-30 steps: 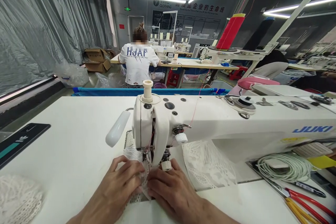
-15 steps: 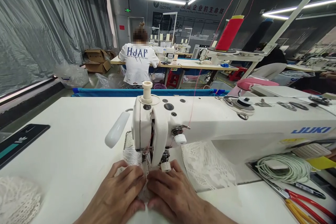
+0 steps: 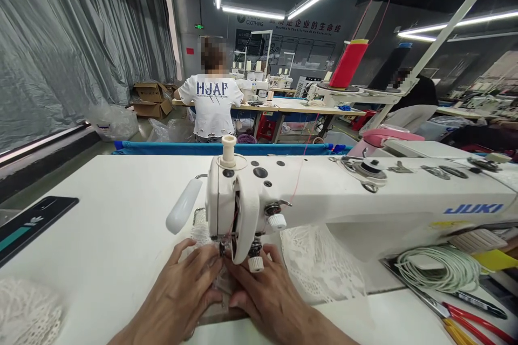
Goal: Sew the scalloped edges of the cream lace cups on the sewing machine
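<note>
The room is a garment workshop with grey plastic sheeting down the left wall, strip lights overhead, and another person [image 3: 211, 102] in a white printed T-shirt seated with their back turned at a far table. In the foreground runs a smooth white bench [image 3: 101, 215]. At its left edge lies a dark phone-like slab [image 3: 28, 223], and in the lower left corner sits a heap of openwork white lace [image 3: 26, 315].

Moving right, the left hand [image 3: 182, 296] lies flat, fingers spread and pressing a narrow strip of white lace trim [image 3: 201, 233] onto the bench just before the needle. The right hand [image 3: 269, 296] presses beside it, thumb nearly touching the left one, fingers splayed under the head of the white JUKI sewing machine [image 3: 324, 194]. Neither hand grips anything; both pin the trim flat.

As a judgement, the seam is mid-run: some lace shows beyond the presser foot, and more lies bunched under the machine arm [image 3: 319, 264], soft, scalloped and netlike.

Further right stand a red thread cone [image 3: 348, 64], a coil of pale green cord [image 3: 437, 268] and red-and-yellow-handled tools [image 3: 473, 321].
</note>
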Motion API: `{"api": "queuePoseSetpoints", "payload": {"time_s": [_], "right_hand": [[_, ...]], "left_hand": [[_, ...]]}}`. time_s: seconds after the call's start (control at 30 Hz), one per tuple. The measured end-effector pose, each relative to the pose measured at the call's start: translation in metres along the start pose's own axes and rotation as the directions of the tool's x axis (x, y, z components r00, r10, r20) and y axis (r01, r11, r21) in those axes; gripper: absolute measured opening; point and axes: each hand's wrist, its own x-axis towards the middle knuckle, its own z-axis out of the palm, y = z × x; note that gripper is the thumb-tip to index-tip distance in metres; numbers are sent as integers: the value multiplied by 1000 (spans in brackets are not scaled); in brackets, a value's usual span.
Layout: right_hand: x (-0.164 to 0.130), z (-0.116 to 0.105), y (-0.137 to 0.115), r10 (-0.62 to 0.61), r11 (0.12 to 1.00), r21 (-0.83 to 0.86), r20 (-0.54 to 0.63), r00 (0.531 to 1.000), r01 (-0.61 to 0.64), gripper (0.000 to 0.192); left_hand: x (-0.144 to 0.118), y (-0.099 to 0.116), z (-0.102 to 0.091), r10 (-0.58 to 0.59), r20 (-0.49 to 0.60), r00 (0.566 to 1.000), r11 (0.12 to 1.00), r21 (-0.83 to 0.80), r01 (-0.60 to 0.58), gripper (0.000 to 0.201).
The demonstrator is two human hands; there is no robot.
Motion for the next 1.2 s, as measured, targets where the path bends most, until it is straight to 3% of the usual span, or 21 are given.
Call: {"api": "queuePoseSetpoints", "payload": {"time_s": [0.17, 0.27, 0.4, 0.7, 1.03, 1.2], "right_hand": [[-2, -4, -1, 2, 1000, 23, 47, 999, -3, 31], [-3, -8, -3, -18, 998, 57, 11, 1000, 18, 36], [-3, -11, -6, -50, 993, 103, -32, 998, 53, 43], [-1, -11, -6, -33, 997, 76, -18, 999, 34, 35], [2, -8, -6, 1, 997, 82, -16, 1000, 1, 28], [2, -10, -5, 48, 992, 117, -59, 997, -41, 43]], "left_hand": [[1, 6, -4, 37, 28, 999, 998, 52, -38, 28], [1, 14, -7, 72, 38, 997, 997, 26, -73, 19], [-1, 19, -5, 84, 14, 996, 996, 6, -84, 24], [-4, 13, -6, 20, 124, 992, 992, 118, -34, 21], [-11, -5, 5, -7, -1, 1000, 993, 115, 7, 35], [-19, 9, -5, 94, 1, 996, 976, 198, -93, 26]]}}
